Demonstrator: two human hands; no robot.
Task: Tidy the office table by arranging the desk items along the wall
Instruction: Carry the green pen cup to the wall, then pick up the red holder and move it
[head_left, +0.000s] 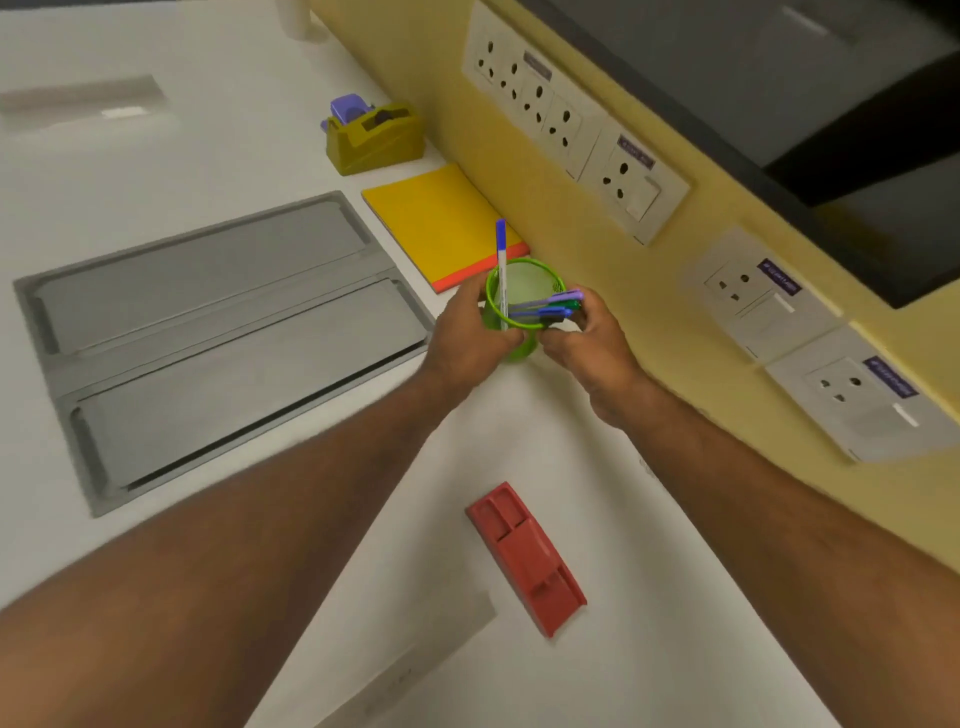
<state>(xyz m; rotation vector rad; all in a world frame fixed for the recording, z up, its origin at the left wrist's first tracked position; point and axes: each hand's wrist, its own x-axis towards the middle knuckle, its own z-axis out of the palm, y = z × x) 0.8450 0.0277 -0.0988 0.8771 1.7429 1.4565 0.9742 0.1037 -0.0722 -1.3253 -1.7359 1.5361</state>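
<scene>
Left hand (470, 338) gripped the green cup (519, 301); right hand (587, 343) clutched pens (550, 305) across its rim, near the wall (597, 249).

From my feed, my hands cover most of the green pen cup (511, 349), so I see only its rim and a strip of wall low down. My left hand (470, 340) hides the cup's left side, my right hand (587, 345) the lower ends of the bundled pens (550, 305). The purple item (349, 110) sits half hidden behind the tape dispenser (375, 139). Labels on the wall sockets (558, 117) are too blurred to read. A pale object (85, 101) at far left is smeared beyond telling. My forearms run off the bottom edge.
</scene>
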